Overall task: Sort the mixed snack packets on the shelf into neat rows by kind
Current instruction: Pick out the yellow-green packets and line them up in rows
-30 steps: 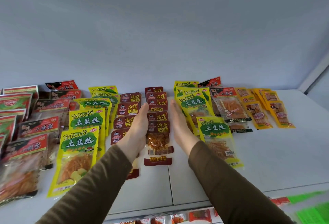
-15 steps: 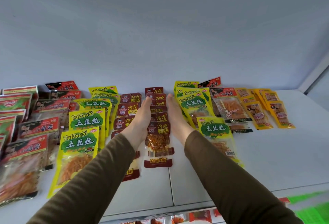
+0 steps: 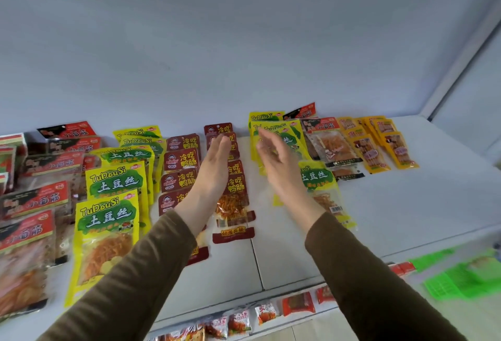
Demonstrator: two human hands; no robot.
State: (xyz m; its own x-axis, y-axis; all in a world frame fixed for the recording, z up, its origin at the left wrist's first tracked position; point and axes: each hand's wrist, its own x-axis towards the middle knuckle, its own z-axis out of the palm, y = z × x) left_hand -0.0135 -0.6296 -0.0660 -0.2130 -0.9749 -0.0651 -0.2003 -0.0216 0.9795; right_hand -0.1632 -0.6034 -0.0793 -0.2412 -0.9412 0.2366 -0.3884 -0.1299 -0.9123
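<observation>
Snack packets lie in rows on a white shelf (image 3: 406,213). A row of dark red packets (image 3: 235,199) runs down the middle, with a second dark red row (image 3: 181,162) to its left. My left hand (image 3: 214,164) stands edge-on with straight fingers against the left side of the middle row. My right hand (image 3: 279,162) is lifted and blurred, fingers loosely spread, over the yellow-green packets (image 3: 320,181) to the right. Neither hand holds a packet.
More yellow-green packets (image 3: 108,218) and red-and-black packets (image 3: 35,199) fill the left side. Orange packets (image 3: 379,148) and a clear red-topped packet (image 3: 330,143) lie at the far right. A lower shelf with small red sachets (image 3: 298,302) and green tags (image 3: 444,283) shows below.
Both hands slid farther back along the middle dark red row. My right hand then lifted off the row and swung right over the yellow-green packets.
</observation>
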